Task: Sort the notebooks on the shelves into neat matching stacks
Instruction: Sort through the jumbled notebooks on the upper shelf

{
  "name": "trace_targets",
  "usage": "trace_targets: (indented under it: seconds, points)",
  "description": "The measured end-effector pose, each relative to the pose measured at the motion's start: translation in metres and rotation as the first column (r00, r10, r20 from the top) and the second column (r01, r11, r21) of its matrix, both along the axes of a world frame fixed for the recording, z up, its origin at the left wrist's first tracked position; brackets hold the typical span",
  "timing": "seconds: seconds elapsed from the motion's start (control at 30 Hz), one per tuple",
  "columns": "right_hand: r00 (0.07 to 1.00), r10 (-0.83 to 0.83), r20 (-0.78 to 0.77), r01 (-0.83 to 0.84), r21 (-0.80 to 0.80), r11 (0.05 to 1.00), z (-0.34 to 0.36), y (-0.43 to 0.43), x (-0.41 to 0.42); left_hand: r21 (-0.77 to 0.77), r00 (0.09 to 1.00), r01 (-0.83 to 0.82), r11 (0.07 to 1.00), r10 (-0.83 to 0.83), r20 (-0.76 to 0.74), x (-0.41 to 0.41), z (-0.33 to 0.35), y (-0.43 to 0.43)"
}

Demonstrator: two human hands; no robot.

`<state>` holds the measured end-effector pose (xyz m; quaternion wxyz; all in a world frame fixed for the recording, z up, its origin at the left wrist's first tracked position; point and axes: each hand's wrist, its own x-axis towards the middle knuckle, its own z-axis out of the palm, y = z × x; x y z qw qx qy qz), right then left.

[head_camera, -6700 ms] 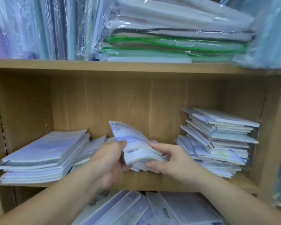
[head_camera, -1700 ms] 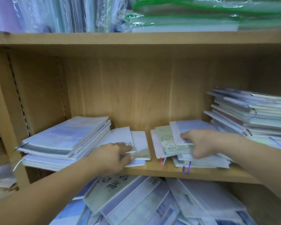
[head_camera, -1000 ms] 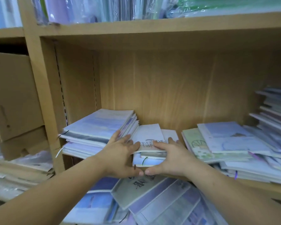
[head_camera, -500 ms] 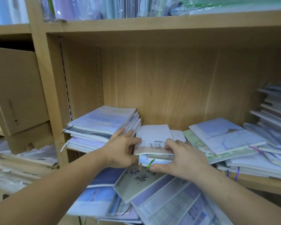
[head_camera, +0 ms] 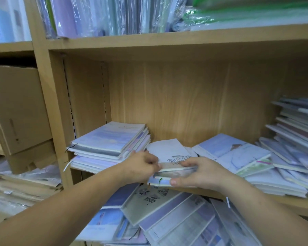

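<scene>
left hand, blurred, seems to pinch small notebook stack at 9 o'clock | right hand clasps its 3 o'clock edge | my read: squaring it flush

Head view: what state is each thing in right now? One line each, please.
Small middle stack of notebooks with white tree-sketch cover: on the shelf, held at both sides.
Left hand: grips the stack's left edge.
Right hand: grips its front right corner.
Pale blue notebook stack at left: flat, fairly squared.
Notebook pile right of centre: fanned, uneven.
Tall far-right stack: askew.
Lower-shelf notebooks: jumbled, overlapping.
</scene>
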<state>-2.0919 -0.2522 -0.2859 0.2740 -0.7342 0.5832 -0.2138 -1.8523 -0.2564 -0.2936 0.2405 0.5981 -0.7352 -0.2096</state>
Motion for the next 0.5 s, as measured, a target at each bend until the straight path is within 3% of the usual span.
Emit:
trace_targets:
  seconds: [0.1,0.2,0.27,0.4,0.5]
  points:
    - [0.997,-0.025,-0.071,0.016,-0.118,0.993,-0.009,0.001,-0.003,-0.002,0.990,0.013,1.000,-0.013,-0.142,-0.009,-0.013,0.006]
    - [0.994,-0.084,-0.077,0.064,-0.226,0.972,-0.015,0.006,-0.005,0.135,0.931,0.018,0.991,0.032,-0.363,-0.019,-0.015,0.009]
    - [0.992,-0.111,-0.064,0.091,-0.259,0.962,-0.016,0.008,-0.003,0.193,0.901,0.034,0.981,0.054,-0.430,-0.027,-0.005,0.011]
    - [0.983,-0.135,-0.127,0.093,-0.292,0.952,-0.015,0.008,0.000,0.223,0.889,-0.015,0.975,0.115,-0.443,-0.036,0.001,0.009]
    - [0.983,-0.100,-0.155,0.048,-0.305,0.951,-0.015,0.010,-0.003,0.004,0.908,-0.219,0.976,0.205,-0.365,-0.030,-0.006,0.008]
